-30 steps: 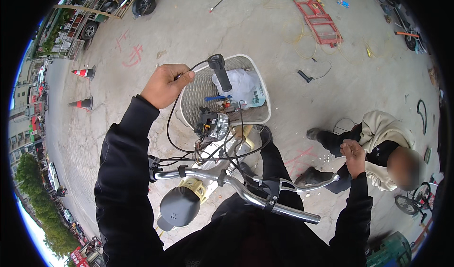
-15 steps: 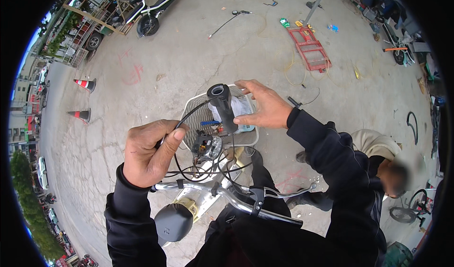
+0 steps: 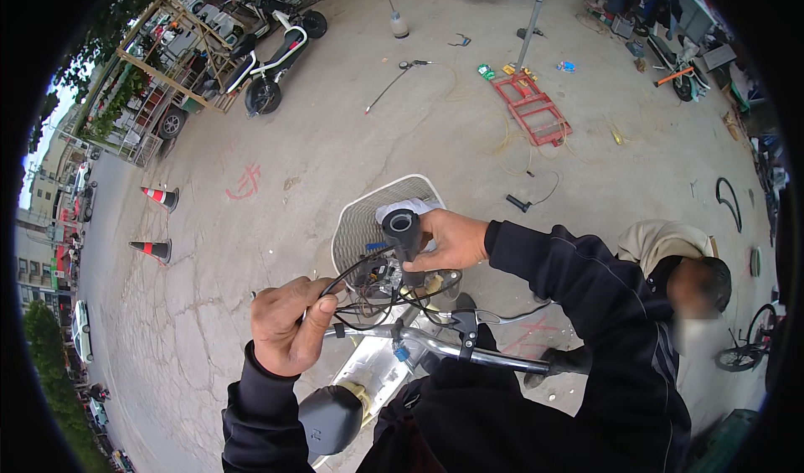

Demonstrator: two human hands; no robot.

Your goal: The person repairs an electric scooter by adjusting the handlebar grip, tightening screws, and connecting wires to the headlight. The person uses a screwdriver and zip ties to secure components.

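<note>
Flat, bright outdoor daylight, shadows soft. Glint on handlebar (image 3: 512,362). Left hand (image 3: 289,326), right hand (image 3: 456,240) fairly sharp. 1 head (image 3: 698,289) blurred. Fisheye bends edges; corners black.

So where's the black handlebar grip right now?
In the head view, the black handlebar grip is near the centre, in the right hand, with the white basket behind it.

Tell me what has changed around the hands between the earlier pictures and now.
The right hand, free at first, now holds the black grip. The grip has moved toward the person, nearer the silver handlebar. The left hand has also come nearer the handlebar, still pinching the black cable. The red frame stays on the ground.
</note>
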